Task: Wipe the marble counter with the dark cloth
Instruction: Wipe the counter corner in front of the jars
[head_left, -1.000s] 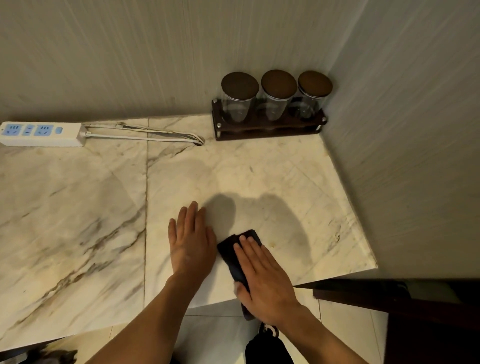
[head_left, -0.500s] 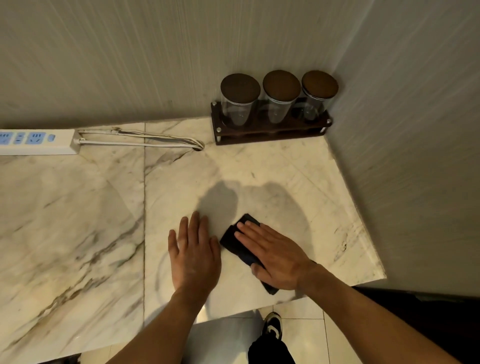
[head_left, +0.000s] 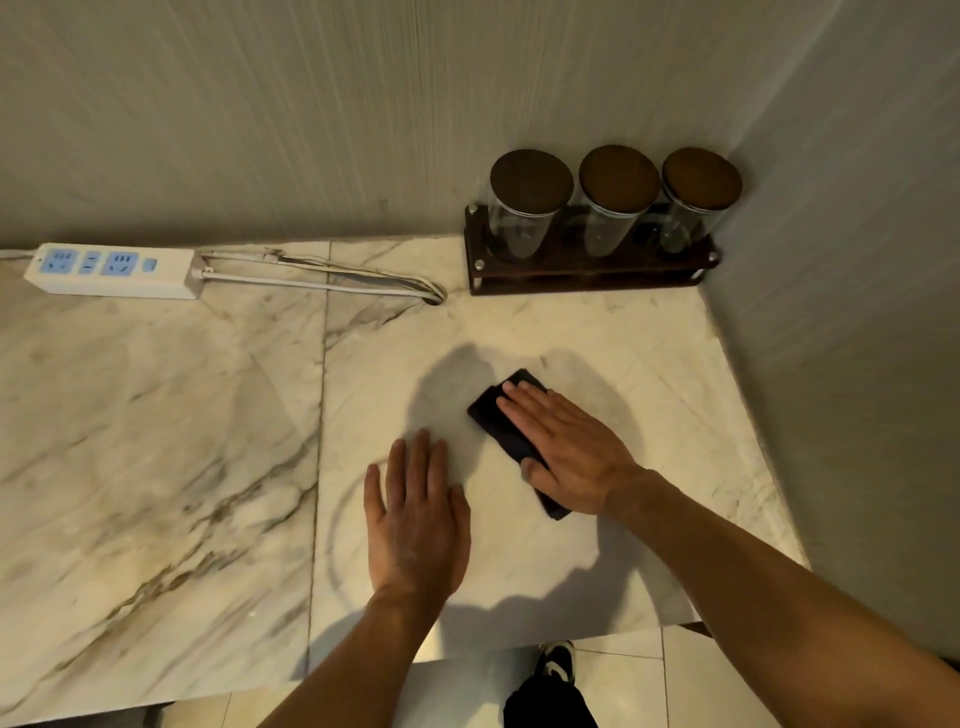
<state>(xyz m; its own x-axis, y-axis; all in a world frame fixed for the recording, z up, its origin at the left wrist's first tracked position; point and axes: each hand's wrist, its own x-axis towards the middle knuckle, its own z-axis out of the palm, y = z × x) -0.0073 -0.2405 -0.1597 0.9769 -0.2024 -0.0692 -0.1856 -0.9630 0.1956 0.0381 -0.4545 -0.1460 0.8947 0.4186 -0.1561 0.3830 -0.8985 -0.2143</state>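
Note:
The dark cloth (head_left: 496, 421), folded into a narrow strip, lies flat on the marble counter (head_left: 156, 441) right of the middle. My right hand (head_left: 566, 452) presses down on it with flat fingers, covering most of its length; only its far end and a near corner show. My left hand (head_left: 415, 519) rests flat on the bare marble just left of the cloth, fingers together, holding nothing.
A dark wooden rack (head_left: 587, 270) with three lidded glass jars stands in the back right corner. A white power strip (head_left: 111, 270) and its cable (head_left: 332, 275) lie along the back wall. The counter's front edge runs below my wrists, with tiled floor and my shoe (head_left: 558, 665) beneath.
My right hand has slid the cloth away from the front edge toward the back of the counter. My left hand has stayed flat in about the same place.

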